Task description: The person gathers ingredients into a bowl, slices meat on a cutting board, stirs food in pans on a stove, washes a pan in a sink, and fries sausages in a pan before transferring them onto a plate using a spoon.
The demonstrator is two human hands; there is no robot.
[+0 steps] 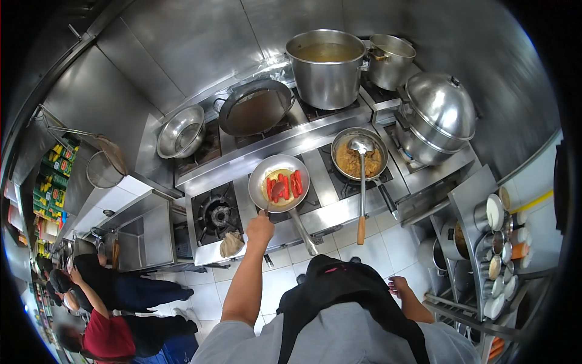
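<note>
My left hand [260, 229] is closed round the handle of a utensil, whose dark reddish head rests among the red strips [284, 187] in a light-coloured frying pan [257, 176]. Yellowish oil lies under the strips. The pan's metal handle [304, 233] points toward me with no hand on it. Low at my right side hangs my right hand [398, 286], its fingers partly curled; nothing can be made out in it. On the burner to the right, a second pan [337, 143] holds brown food and a ladle [362, 182] with a wooden handle.
Behind are a wok [255, 109], a steel bowl [181, 131], a large pot [327, 82], a smaller pot [390, 67] and a domed steamer [438, 109]. A cloth [231, 244] lies at the stove's front edge. Several people [112, 333] stand at the lower left; shelves [467, 242] are at right.
</note>
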